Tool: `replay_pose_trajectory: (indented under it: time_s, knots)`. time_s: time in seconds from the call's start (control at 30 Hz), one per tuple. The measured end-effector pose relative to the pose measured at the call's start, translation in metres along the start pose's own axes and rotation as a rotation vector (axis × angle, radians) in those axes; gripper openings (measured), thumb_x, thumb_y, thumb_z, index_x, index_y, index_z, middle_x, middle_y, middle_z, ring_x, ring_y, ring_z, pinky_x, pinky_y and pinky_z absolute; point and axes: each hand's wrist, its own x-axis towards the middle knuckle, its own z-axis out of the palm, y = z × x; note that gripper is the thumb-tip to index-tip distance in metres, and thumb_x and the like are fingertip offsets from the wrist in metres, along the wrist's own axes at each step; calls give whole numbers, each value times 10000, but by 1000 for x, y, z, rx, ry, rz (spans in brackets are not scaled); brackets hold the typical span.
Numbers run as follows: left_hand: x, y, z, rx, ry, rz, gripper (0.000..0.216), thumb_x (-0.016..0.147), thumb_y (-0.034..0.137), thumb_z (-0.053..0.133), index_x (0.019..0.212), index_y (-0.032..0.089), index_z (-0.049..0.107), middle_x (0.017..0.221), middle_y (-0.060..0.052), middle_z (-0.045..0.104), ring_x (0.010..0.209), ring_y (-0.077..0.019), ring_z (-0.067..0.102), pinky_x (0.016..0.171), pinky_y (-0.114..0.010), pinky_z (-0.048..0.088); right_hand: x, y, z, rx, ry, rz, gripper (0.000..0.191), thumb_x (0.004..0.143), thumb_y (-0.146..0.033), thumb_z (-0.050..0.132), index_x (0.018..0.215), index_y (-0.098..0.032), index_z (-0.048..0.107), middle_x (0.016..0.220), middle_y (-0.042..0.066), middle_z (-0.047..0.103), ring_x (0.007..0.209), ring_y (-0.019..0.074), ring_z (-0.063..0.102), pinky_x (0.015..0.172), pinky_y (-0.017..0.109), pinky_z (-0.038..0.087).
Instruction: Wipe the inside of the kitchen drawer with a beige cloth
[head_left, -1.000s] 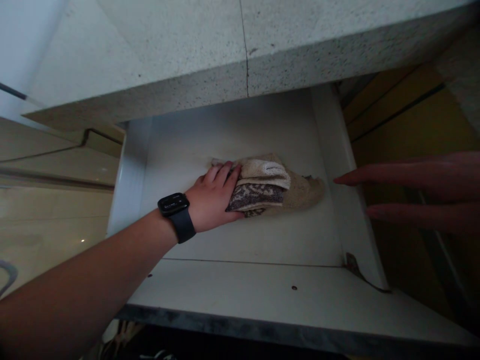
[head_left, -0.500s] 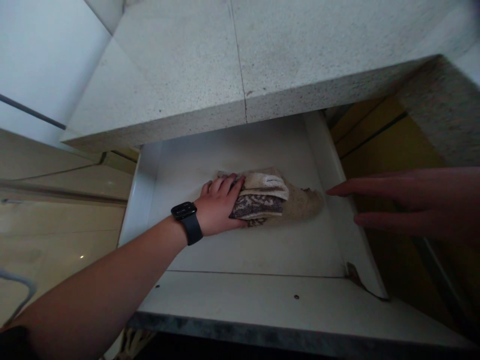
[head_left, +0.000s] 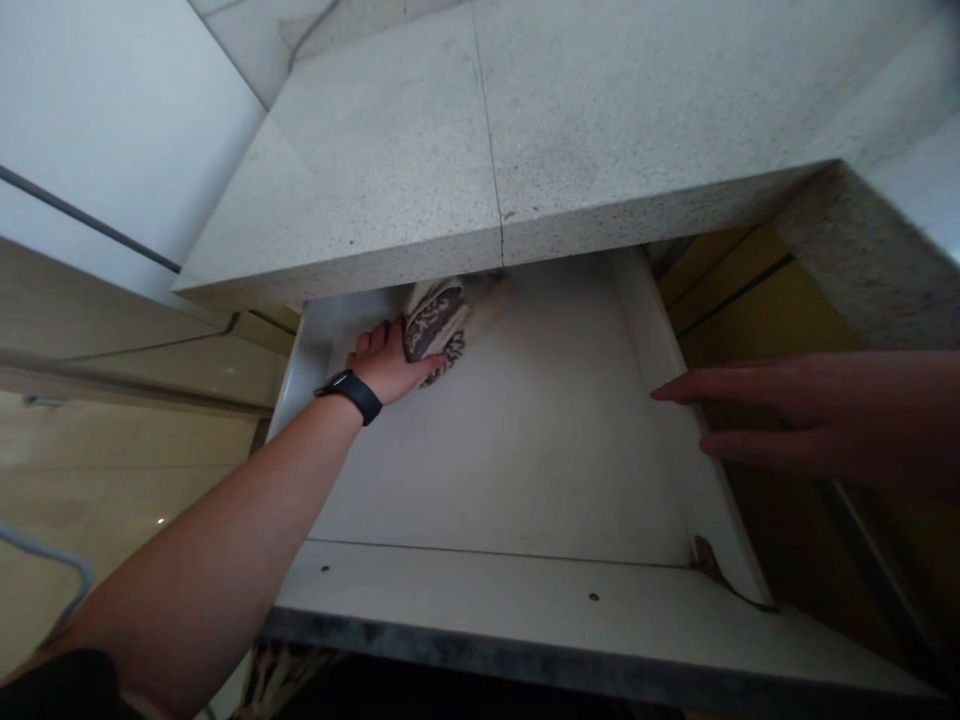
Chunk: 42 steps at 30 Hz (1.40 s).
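Inside the pulled-out white drawer, my left hand grips a folded cloth with a beige and dark brown pattern. The cloth lies against the drawer's floor near its back left, and its far end reaches toward the shadow under the counter. A black watch is on my left wrist. My right hand hovers at the drawer's right side wall, thumb and fingers apart, with nothing in it. Its fingertips are close to that wall; whether they touch it I cannot tell.
A speckled stone countertop overhangs the back of the drawer. The drawer's front panel runs along the near side. White cabinet doors stand at the left, and a stone upright at the right.
My left hand has moved the cloth from the middle of the drawer to the back left, turning it on the way. My right hand has stayed nearly in place.
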Motion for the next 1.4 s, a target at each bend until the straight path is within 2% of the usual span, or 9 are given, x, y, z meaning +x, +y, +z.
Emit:
replay_pose_trajectory:
  time_s: [0.13,0.4,0.5,0.63,0.87,1.0,1.13,1.23,1.4]
  knots:
    - [14,-21,2,36,41,-103,1116,801,857,457,1586,78,310,1553,-257,404,1463,-443,350,1194,-557,296,-2,-14,-7,-22,-94,34,907,736,-763,322,1536,-363,474,1466,-21,516,1364,252,519,1236,471,381]
    - [40,-63,4,25,219,-172,958,841,749,518,1517,77,419,1457,-264,503,1381,-451,451,1167,-537,355,-8,-21,-12,-69,-136,65,954,718,-751,277,1560,-337,447,1497,-21,485,1390,243,498,1250,462,365]
    - [43,-71,9,15,208,-168,906,881,707,493,1523,73,410,1480,-270,477,1388,-461,436,1157,-550,365,-7,-19,-12,-47,-122,56,946,714,-745,315,1553,-334,460,1478,-2,506,1372,260,514,1243,480,369]
    - [39,-56,14,-3,181,-103,882,918,628,484,1591,86,305,1581,-270,368,1482,-454,327,1210,-571,285,-5,-15,-11,-16,-113,33,918,734,-732,356,1552,-331,467,1485,5,499,1379,270,508,1244,483,370]
    - [15,3,20,-67,102,272,897,913,511,581,1639,115,232,1681,-229,216,1560,-389,216,1247,-512,261,-5,-12,-9,1,-104,30,898,764,-731,391,1551,-308,485,1466,44,516,1364,307,516,1229,513,383]
    - [-10,29,19,-42,-19,537,953,884,493,655,1657,168,203,1712,-200,142,1580,-366,163,1261,-493,229,-4,-13,-8,-4,-111,29,909,762,-754,368,1552,-318,482,1484,33,499,1379,310,502,1245,520,359]
    - [-31,42,9,48,-225,768,991,839,495,716,1664,317,197,1741,-118,63,1568,-395,186,1247,-550,226,-3,-16,-10,-40,-150,40,940,771,-763,295,1590,-320,426,1526,2,450,1419,284,465,1275,500,320]
    - [-37,43,1,106,-264,809,992,817,449,744,1653,380,213,1746,-60,71,1556,-404,215,1241,-562,225,-3,-16,-11,-35,-148,49,954,761,-761,295,1594,-312,421,1525,1,452,1421,276,465,1276,486,323]
    - [-25,33,-1,106,-245,710,991,843,385,692,1672,311,153,1734,-78,141,1569,-377,201,1233,-553,254,-3,-12,-9,-2,-107,50,936,744,-798,349,1546,-335,487,1497,18,484,1388,309,494,1250,520,351]
